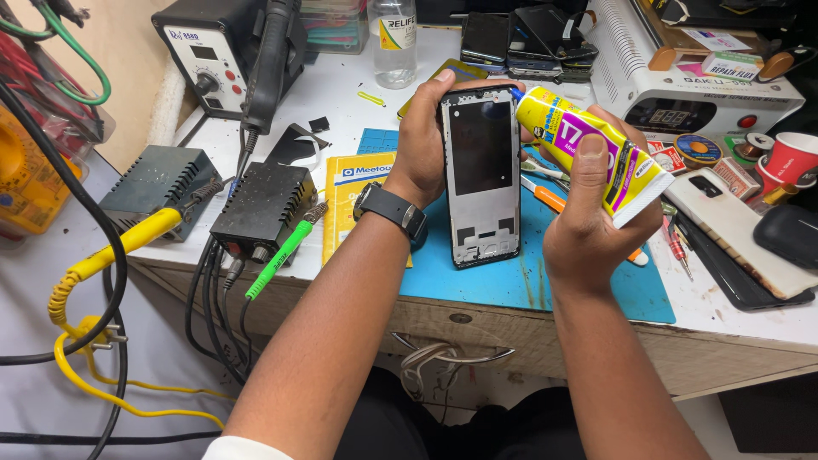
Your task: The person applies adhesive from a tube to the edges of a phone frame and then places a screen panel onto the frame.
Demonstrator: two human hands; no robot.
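Note:
My left hand (pixel 420 140) holds a phone frame (pixel 481 175) upright by its left edge, its dark inner side facing me, above the blue work mat (pixel 477 277). A black watch sits on that wrist. My right hand (pixel 588 213) grips a yellow glue tube (pixel 588 149) with a purple label. The tube's blue nozzle touches the frame's top right corner.
Two black soldering stations (pixel 262 209) with yellow and green irons sit at the left. A hot-air station (pixel 226 51) and a clear bottle (pixel 394 43) stand at the back, beside stacked phones (pixel 528 38) and a white machine (pixel 690 85). A red cup (pixel 791 156), tools and a phone (pixel 737 230) lie at the right.

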